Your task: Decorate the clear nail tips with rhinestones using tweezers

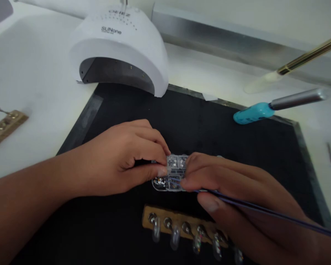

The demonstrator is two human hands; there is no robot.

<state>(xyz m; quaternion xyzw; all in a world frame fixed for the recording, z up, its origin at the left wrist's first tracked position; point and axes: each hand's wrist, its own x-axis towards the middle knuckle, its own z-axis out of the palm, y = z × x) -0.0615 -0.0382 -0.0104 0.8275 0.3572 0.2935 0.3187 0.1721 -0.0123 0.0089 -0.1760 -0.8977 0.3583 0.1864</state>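
Observation:
A small clear compartment case (174, 182) with shiny bits in it lies on the black mat. My left hand (127, 158) pinches the case's left part between thumb and fingers. From the right, my right hand (237, 184) holds thin dark tweezers (251, 208), whose tips reach over the lower compartments of the case; its index finger rests by the case. Below the hands, a wooden strip (179, 217) carries several clear nail tips on metal holders, some with colourful bits on them.
A white nail lamp (121, 40) stands at the back left. A turquoise bottle (253, 113) with a silver handle and a gold-handled brush (306, 57) are at the right. Another wooden holder (8, 129) sits far left on the white table (38, 84).

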